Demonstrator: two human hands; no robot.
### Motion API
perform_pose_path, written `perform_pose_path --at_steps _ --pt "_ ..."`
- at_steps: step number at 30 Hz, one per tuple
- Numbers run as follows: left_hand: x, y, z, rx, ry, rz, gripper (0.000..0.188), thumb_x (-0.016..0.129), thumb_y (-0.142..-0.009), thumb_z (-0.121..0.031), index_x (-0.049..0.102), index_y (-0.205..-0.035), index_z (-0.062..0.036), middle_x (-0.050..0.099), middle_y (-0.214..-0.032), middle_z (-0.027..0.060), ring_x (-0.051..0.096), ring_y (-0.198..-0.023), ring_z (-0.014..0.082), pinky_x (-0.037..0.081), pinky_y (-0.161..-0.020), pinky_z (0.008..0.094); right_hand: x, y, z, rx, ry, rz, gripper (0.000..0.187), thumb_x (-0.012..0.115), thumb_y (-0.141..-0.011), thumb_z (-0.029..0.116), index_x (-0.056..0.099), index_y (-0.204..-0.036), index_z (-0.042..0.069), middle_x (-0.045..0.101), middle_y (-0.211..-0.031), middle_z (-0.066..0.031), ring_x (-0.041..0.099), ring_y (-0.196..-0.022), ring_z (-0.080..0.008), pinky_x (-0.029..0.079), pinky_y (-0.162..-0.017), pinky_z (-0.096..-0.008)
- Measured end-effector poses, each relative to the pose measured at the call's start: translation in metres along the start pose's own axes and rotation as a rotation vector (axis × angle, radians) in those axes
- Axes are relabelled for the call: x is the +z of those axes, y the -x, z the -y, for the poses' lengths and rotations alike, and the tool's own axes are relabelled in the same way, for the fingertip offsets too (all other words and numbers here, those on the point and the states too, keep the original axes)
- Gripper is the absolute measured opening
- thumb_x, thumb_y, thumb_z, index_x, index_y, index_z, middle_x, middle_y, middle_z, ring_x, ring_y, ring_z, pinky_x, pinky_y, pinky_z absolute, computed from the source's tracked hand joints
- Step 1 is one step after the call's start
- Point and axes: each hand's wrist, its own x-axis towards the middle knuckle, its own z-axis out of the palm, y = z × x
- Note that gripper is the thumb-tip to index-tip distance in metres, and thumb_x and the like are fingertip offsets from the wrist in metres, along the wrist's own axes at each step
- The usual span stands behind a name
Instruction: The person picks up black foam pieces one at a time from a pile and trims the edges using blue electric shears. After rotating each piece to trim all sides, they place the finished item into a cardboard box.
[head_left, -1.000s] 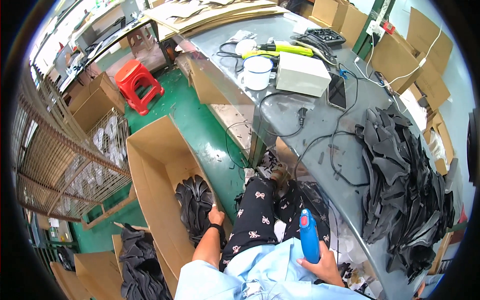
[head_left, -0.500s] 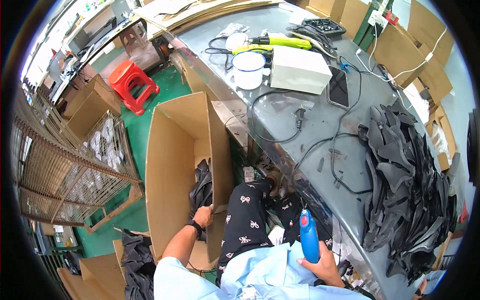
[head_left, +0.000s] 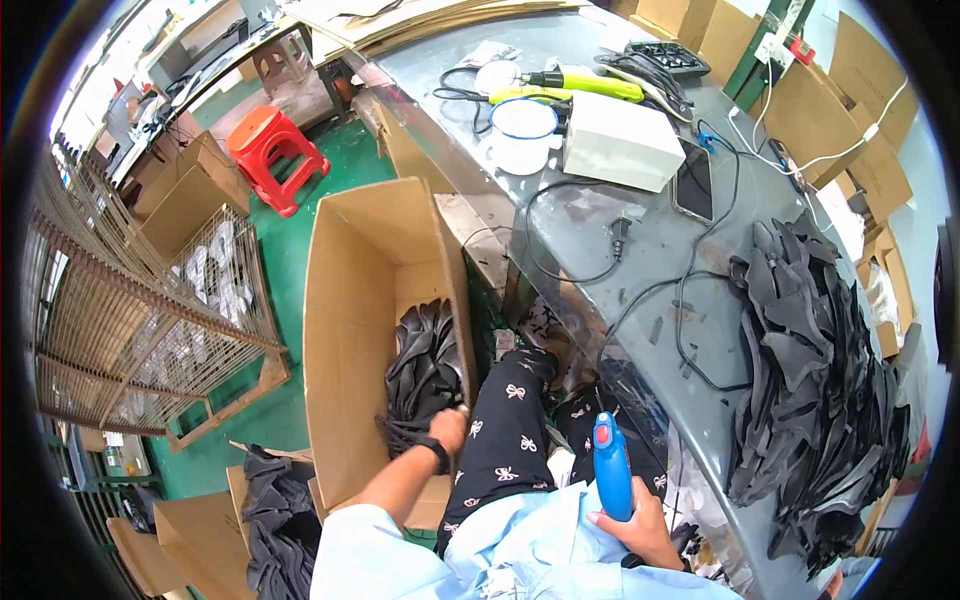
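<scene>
My left hand (head_left: pixel 449 429) is closed on the right wall of a tall cardboard box (head_left: pixel 340 300), close to my thigh; its fingertips are partly hidden. Inside the box lies a bunch of dark grey, flexible curved pieces (head_left: pixel 425 360). In front of my lap, my right hand (head_left: pixel 645 525) is wrapped round a blue handheld power tool (head_left: pixel 613 475) with a red button. A thin tip on the tool points away from me. To the right, a big heap of similar dark grey pieces (head_left: pixel 800 380) covers the table's near end.
The grey table (head_left: pixel 640 240) holds a white enamel mug (head_left: pixel 523 140), a white box (head_left: pixel 622 140), a phone (head_left: pixel 693 183), yellow-green tools (head_left: pixel 585 85) and a loose cable with plug (head_left: pixel 620 232). On the left stand a red stool (head_left: pixel 272 150), a wire cage (head_left: pixel 150 340) and another carton of dark pieces (head_left: pixel 278 520).
My left hand has moved right with the box wall, which leans outward now, so more dark pieces show inside. The right hand still holds the blue tool, and the view has shifted slightly.
</scene>
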Motion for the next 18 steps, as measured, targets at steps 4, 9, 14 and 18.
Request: perform_pose_path --at_steps 4,9,14,18 --pt "0.038 0.05 0.006 0.218 0.093 0.19 0.027 0.055 -0.08 -0.03 0.066 -0.085 -0.0063 0.063 -0.077 0.022 0.063 -0.078 0.0399 0.05 -0.069 0.0465 -0.006 -0.002 -0.004 0.045 0.035 -0.016 0.06 0.08 -0.064 0.038 0.052 -0.101 -0.002 0.064 -0.08 -0.0172 0.065 -0.073 -0.0252 0.05 -0.068 -0.0342" --pt "0.04 0.103 0.024 0.103 0.201 0.194 0.03 0.056 -0.079 -0.033 0.064 -0.086 -0.0052 0.063 -0.079 0.0231 0.061 -0.08 0.0411 0.049 -0.069 0.0476 -0.008 0.004 -0.009 0.014 0.04 -0.05 0.058 0.08 -0.064 0.036 0.052 -0.099 0.0 0.064 -0.078 -0.0126 0.063 -0.071 -0.0205 0.049 -0.068 -0.0328" --pt "0.058 0.093 0.027 0.143 0.447 0.157 0.026 0.053 -0.083 -0.026 0.064 -0.085 -0.0028 0.062 -0.083 0.0246 0.061 -0.079 0.0403 0.049 -0.069 0.0447 -0.01 0.0 -0.005 -0.078 0.054 -0.038 0.062 0.076 -0.067 0.044 0.051 -0.103 0.0 0.063 -0.079 -0.0148 0.064 -0.071 -0.0265 0.049 -0.067 -0.0344" --pt "0.028 0.082 0.023 0.094 1.068 0.174 0.019 0.051 -0.085 -0.016 0.064 -0.089 -0.0022 0.064 -0.077 0.0203 0.063 -0.072 0.0368 0.049 -0.066 0.0426 -0.014 0.006 -0.022 -0.225 0.041 -0.016 0.065 0.071 -0.072 0.046 0.047 -0.11 0.0 0.062 -0.079 -0.0195 0.064 -0.067 -0.0346 0.049 -0.062 -0.0398"
